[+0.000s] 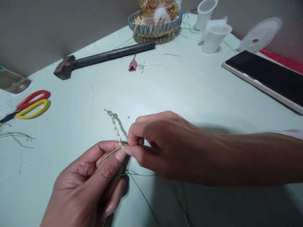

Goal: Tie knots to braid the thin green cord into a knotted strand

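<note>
A thin beaded cord braid (114, 125), green with small pale beads, sticks up and away from my fingers over the pale green table (194, 91). My left hand (92, 183) pinches its near end between thumb and forefinger. My right hand (161, 145) comes in from the right and pinches the cord at the same spot, fingertips touching the left thumb. Loose green cord strands (139, 189) trail from the pinch toward me across the table.
A hammer (104, 58) lies at the back, with a pink binder clip (133, 65) beside it. Red and yellow scissors (32, 104) lie far left. A woven basket (155, 20), white plastic cups (213, 34), a round white lid (260, 34) and a dark tablet (267, 77) occupy the back right.
</note>
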A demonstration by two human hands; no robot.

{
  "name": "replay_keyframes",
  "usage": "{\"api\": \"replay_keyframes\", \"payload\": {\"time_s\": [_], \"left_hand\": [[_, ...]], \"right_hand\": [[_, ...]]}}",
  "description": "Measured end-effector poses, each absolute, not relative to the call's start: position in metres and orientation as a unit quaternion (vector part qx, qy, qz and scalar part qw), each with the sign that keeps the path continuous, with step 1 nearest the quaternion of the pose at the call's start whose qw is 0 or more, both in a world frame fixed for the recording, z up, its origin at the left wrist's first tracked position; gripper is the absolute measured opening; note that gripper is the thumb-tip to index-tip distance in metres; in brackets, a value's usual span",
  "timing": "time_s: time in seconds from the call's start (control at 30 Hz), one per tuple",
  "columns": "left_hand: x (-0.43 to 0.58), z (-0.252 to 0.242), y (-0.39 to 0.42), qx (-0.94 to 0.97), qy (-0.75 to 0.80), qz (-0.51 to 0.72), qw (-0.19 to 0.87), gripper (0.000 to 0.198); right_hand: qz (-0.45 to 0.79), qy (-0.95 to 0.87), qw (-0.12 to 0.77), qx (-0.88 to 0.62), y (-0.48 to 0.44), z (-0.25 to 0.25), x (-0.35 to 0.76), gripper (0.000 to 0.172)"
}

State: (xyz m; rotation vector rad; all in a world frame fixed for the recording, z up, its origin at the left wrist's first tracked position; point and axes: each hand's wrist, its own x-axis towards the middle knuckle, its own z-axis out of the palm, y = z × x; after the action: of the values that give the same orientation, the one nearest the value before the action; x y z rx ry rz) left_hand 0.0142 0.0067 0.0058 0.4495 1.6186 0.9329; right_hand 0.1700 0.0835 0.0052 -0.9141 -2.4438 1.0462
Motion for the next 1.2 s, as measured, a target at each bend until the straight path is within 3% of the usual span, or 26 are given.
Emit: {"api": "replay_keyframes", "payload": {"time_s": [0.53, 0.9, 1.2], "left_hand": [[0.006, 0.001, 0.003, 0.232, 0.682, 0.391, 0.573, 0.024], [0.008, 0.003, 0.005, 0.216, 0.69, 0.384, 0.574, 0.027], [0.007, -0.001, 0.002, 0.23, 0.72, 0.389, 0.527, 0.038]], "right_hand": [[0.418, -0.811, 0.239, -0.331, 0.081, -0.002, 0.169, 0.016], [0.478, -0.802, 0.13, -0.333, 0.086, 0.012, 0.177, 0.012], [0.439, -0.83, 0.133, -0.316, 0.085, 0.008, 0.177, 0.016]]}}
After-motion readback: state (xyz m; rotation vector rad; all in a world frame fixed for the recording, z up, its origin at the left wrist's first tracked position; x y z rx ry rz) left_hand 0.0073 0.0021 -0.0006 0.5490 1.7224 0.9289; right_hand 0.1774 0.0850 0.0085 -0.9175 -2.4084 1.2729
